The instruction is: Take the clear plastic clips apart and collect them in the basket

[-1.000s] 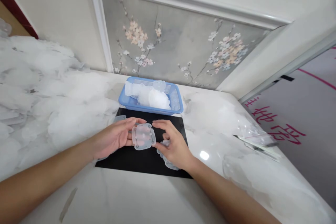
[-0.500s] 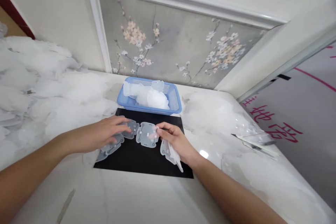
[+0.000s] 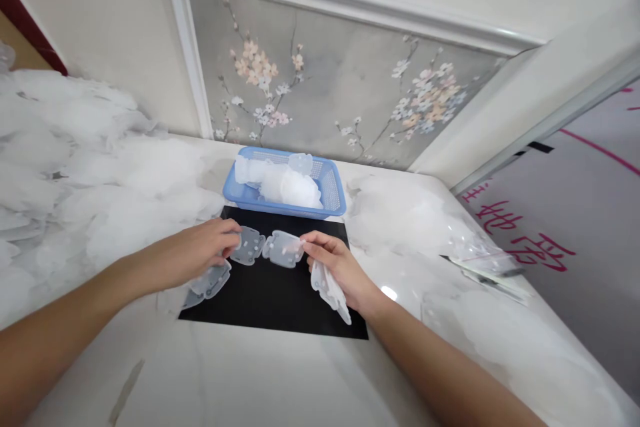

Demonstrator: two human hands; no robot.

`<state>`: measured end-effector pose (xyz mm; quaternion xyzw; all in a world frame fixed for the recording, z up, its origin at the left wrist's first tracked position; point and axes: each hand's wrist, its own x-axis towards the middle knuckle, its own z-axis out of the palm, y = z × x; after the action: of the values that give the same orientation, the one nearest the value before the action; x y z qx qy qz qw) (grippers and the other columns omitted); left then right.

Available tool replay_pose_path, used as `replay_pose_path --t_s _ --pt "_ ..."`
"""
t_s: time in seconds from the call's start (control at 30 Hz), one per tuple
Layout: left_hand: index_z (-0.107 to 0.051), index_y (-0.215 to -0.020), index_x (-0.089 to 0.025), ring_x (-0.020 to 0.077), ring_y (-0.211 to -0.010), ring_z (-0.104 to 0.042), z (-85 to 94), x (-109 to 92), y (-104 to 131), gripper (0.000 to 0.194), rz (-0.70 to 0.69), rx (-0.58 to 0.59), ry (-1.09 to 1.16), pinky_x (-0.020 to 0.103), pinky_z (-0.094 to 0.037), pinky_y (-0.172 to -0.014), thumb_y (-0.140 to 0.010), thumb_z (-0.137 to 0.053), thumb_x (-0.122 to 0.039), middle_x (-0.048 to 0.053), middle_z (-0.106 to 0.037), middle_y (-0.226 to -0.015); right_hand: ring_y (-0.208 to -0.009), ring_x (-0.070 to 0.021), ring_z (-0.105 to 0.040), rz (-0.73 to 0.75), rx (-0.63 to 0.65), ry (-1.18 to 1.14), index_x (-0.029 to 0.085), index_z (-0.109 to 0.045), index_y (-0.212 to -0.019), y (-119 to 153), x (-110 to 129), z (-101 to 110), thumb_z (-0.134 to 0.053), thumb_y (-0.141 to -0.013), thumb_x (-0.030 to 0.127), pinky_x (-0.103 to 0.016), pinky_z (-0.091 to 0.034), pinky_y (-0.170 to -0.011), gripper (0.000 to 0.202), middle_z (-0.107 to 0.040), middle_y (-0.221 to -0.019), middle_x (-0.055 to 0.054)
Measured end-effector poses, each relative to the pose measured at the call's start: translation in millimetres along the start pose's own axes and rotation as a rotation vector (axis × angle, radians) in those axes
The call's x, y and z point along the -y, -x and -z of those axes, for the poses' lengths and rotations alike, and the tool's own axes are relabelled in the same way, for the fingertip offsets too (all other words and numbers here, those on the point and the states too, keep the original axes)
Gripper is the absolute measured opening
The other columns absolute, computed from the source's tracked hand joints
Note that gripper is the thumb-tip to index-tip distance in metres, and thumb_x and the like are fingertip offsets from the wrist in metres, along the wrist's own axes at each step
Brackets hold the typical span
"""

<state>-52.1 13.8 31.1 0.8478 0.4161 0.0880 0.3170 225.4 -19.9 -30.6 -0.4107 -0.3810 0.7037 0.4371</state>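
A chain of translucent plastic pieces point(image 3: 284, 249), roughly square with notched edges and small dots, stretches between my hands above a black mat point(image 3: 265, 307). My left hand point(image 3: 213, 247) is closed on the chain's left part, thumb and fingers pinching a joint beside one square. Below that hand, more linked squares hang down to the mat's left edge. My right hand point(image 3: 335, 260) pinches the right edge of the middle square. Several folded squares point(image 3: 331, 290) dangle under the right fingers.
A blue plastic basket point(image 3: 333, 188) holding white translucent pieces stands behind the mat, near the wall. Large heaps of similar pieces point(image 3: 100, 167) cover the table's left side. Clear plastic sheets or bags point(image 3: 405, 213) lie to the right, with thin strips point(image 3: 490, 277) beside them.
My left fingers, spread over the chain before, have closed on it. The middle square has tilted and risen slightly; the folded squares under my right hand have swung a little.
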Motion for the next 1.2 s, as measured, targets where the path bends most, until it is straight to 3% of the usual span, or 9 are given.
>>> replay_pose_path --t_s 0.13,0.23,0.33,0.43,0.5,0.6,0.8,1.03,1.2 --pt "-0.055 -0.076 -0.023 0.0204 -0.079 -0.058 -0.1 -12.4 -4.2 0.019 0.151 -0.008 0.147 0.029 -0.042 -0.070 -0.085 -0.063 -0.038 0.001 -0.064 -0.085 -0.042 -0.0087 -0.031 0.078 -0.026 -0.018 0.022 -0.055 -0.066 -1.2 1.1 3.1 -0.065 -0.076 0.038 -0.022 -0.025 -0.041 0.022 -0.042 -0.047 0.007" --pt "-0.047 -0.080 -0.023 0.0161 -0.070 -0.056 -9.5 -20.9 -8.6 0.029 0.287 -0.062 0.556 0.026 -0.040 -0.063 -0.086 -0.064 -0.047 -0.004 -0.059 -0.073 -0.048 -0.0113 -0.035 0.197 -0.054 0.116 0.022 -0.044 -0.053 -0.7 2.0 4.0 -0.059 -0.083 0.045 -0.025 -0.030 -0.047 0.040 -0.041 -0.050 0.004" --pt "-0.046 -0.089 -0.024 0.0157 -0.074 -0.062 -23.2 -25.0 -12.5 0.032 0.367 -0.052 0.932 0.028 -0.047 -0.068 -0.085 -0.067 -0.048 -0.004 -0.065 -0.080 -0.052 -0.0111 -0.031 0.272 -0.062 0.290 0.023 -0.030 -0.052 2.1 1.8 2.6 -0.067 -0.081 0.044 -0.026 -0.027 -0.050 0.051 -0.034 -0.053 0.005" --pt "-0.052 -0.108 -0.024 0.0198 -0.092 -0.069 -32.2 -26.1 -14.3 0.034 0.394 -0.018 1.112 0.036 -0.052 -0.085 -0.085 -0.069 -0.042 0.002 -0.071 -0.100 -0.054 -0.0111 -0.032 0.309 -0.023 0.471 0.024 -0.029 -0.058 6.8 1.3 -0.8 -0.070 -0.080 0.037 -0.026 -0.028 -0.053 0.048 -0.034 -0.057 0.006" --pt "-0.054 -0.116 -0.024 0.0215 -0.100 -0.068 -33.9 -26.9 -14.7 0.036 0.405 -0.020 1.171 0.038 -0.053 -0.091 -0.086 -0.069 -0.038 0.005 -0.070 -0.111 -0.054 -0.0111 -0.034 0.355 -0.021 0.598 0.023 -0.039 -0.064 9.9 0.4 -3.3 -0.069 -0.081 0.033 -0.026 -0.029 -0.054 0.035 -0.034 -0.058 0.007" --pt "-0.057 -0.115 -0.022 0.0214 -0.099 -0.069 -32.7 -29.1 -14.7 0.032 0.410 -0.044 1.229 0.038 -0.054 -0.090 -0.087 -0.067 -0.031 0.005 -0.070 -0.110 -0.053 -0.0110 -0.035 0.454 -0.020 0.746 0.024 -0.054 -0.086 12.7 -3.2 -5.7 -0.068 -0.079 0.027 -0.025 -0.032 -0.052 0.016 -0.033 -0.061 0.008" --pt "-0.056 -0.116 -0.021 0.0210 -0.098 -0.070 -30.7 -33.0 -13.3 0.043 0.347 -0.022 1.312 0.037 -0.055 -0.090 -0.076 -0.060 -0.009 0.005 -0.073 -0.109 -0.058 -0.0113 -0.041 0.501 0.001 0.814 0.028 -0.054 -0.109 12.3 -15.4 -5.3 -0.074 -0.077 0.028 -0.023 -0.039 -0.050 0.038 -0.038 -0.072 0.007" --pt "-0.056 -0.115 -0.021 0.0254 -0.098 -0.070 -29.4 -33.0 -13.5 0.055 0.299 -0.003 1.327 0.045 -0.052 -0.096 -0.062 -0.052 -0.006 0.005 -0.073 -0.107 -0.058 -0.0110 -0.044 0.481 -0.021 0.814 0.029 -0.050 -0.114 10.9 -20.2 -4.2 -0.077 -0.075 0.029 -0.023 -0.041 -0.049 0.047 -0.040 -0.076 0.006" --pt "-0.055 -0.116 -0.022 0.0262 -0.100 -0.070 -29.3 -33.0 -12.7 0.060 0.286 0.022 1.312 0.044 -0.052 -0.095 -0.059 -0.051 -0.006 0.005 -0.073 -0.109 -0.058 -0.0104 -0.042 0.474 -0.036 0.815 0.029 -0.048 -0.113 10.4 -20.8 -3.8 -0.077 -0.074 0.026 -0.023 -0.040 -0.048 0.049 -0.040 -0.076 0.007"
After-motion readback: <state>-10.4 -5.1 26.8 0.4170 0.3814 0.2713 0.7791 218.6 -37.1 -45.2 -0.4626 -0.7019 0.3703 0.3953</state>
